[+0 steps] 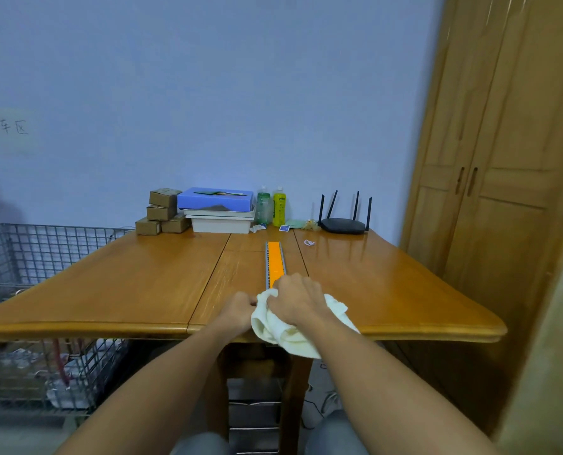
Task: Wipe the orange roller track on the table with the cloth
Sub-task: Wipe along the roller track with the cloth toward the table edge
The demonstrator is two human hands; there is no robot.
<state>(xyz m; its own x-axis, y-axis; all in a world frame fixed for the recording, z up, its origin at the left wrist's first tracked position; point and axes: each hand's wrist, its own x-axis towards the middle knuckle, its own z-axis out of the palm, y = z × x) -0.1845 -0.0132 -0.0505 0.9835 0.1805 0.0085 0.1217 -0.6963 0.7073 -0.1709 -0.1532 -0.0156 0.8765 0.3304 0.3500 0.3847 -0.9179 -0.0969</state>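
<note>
An orange roller track (274, 261) with grey side rails lies lengthwise on the wooden table (126, 284), running from mid-table toward me. Its near end is hidden under a cream cloth (283, 330) that drapes over the table's front edge. My right hand (298, 298) rests on top of the cloth, fingers curled into it, pressing it onto the track. My left hand (239, 310) sits just left of the track and pinches the cloth's left edge.
Along the back wall stand cardboard boxes (162, 211), a blue box on white trays (219, 208), two bottles (271, 206), and a black router (344, 221). A wire basket (37, 257) stands at the left, a wooden wardrobe (490, 178) at the right.
</note>
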